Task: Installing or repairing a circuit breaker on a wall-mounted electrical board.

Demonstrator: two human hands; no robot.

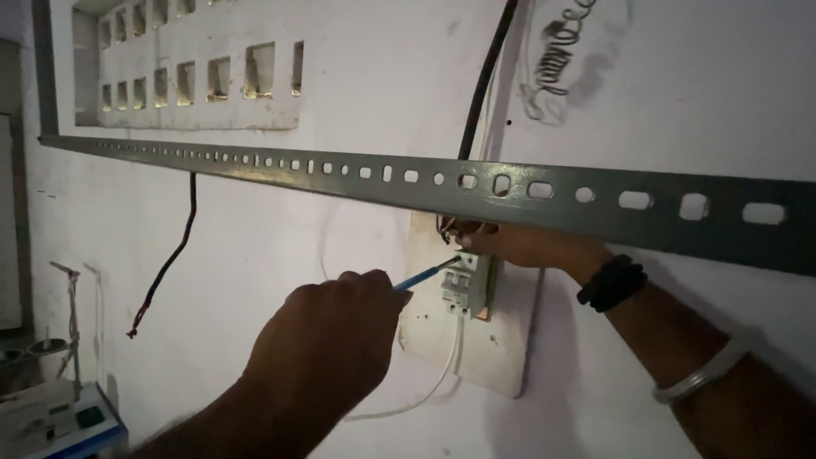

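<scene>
white plaster wall (255, 246) fills most of what we see, and at the far left, low down, we make out a cluttered bench corner with a small box with a blue edge (64, 421). above it a vent grille (187, 72) with rows of square openings sits high on the wall, and a twisted dark cable (170, 263) hangs loose from beneath a long grey slotted metal angle bar (510, 189) that runs across the whole view, dropping slightly to the right. moving on, we see our left hand (327, 336) in the foreground, closed in a fist around the handle of a blue screwdriver (422, 275); its dark tip points up and right and meets the upper left corner of a white circuit breaker (466, 287). the breaker is mounted on a pale board (501, 340) fixed to the wall, just under the bar, with a white wire (442, 378) curving away below it. a black cable (486, 81) comes down the wall from the top and passes behind the bar toward the board. further right, our right hand (518, 245) reaches in beneath the bar, fingers pinched on the wires at the top of the breaker, though we cannot tell exactly which strand they grip. that wrist carries a black band (612, 282) and, lower on the forearm, a silver bangle (701, 372). the two hands are apart, with the breaker between them.
</scene>
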